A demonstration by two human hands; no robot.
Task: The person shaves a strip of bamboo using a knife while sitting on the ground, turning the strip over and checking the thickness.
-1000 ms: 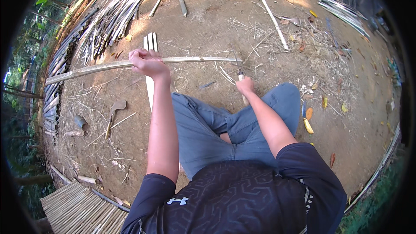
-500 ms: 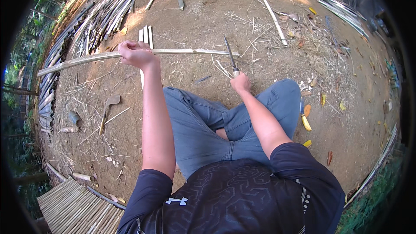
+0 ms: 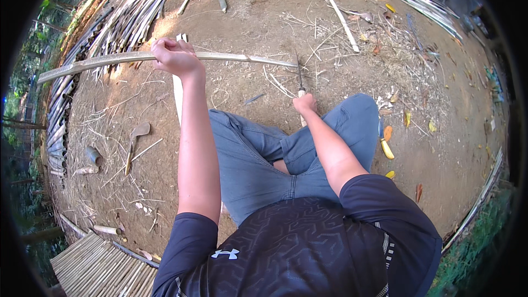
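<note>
My left hand (image 3: 177,58) is closed around a long pale bamboo strip (image 3: 118,60), palm turned up, ahead and to the left of my knees. The strip runs across the view, bending slightly, and its right end meets the blade of a knife (image 3: 300,80). My right hand (image 3: 305,103) grips the knife by its light handle, in front of my right knee, with the narrow dark blade pointing away from me. Whether the blade bites into the strip or only touches it, I cannot tell. Other pale strips (image 3: 178,96) lie on the ground under my left arm.
A second knife with a yellow handle (image 3: 387,149) lies right of my knee. On the left are a hatchet-like tool (image 3: 135,142) and a dark cylinder (image 3: 93,155). Piled bamboo strips (image 3: 129,22) lie far left; a slatted bamboo mat (image 3: 102,267) is near left. Shavings litter the ground.
The knife has swung from leaning left to pointing nearly straight away from me. Its blade now lies at the strip's right end, which earlier reached past it. Both hands keep their hold.
</note>
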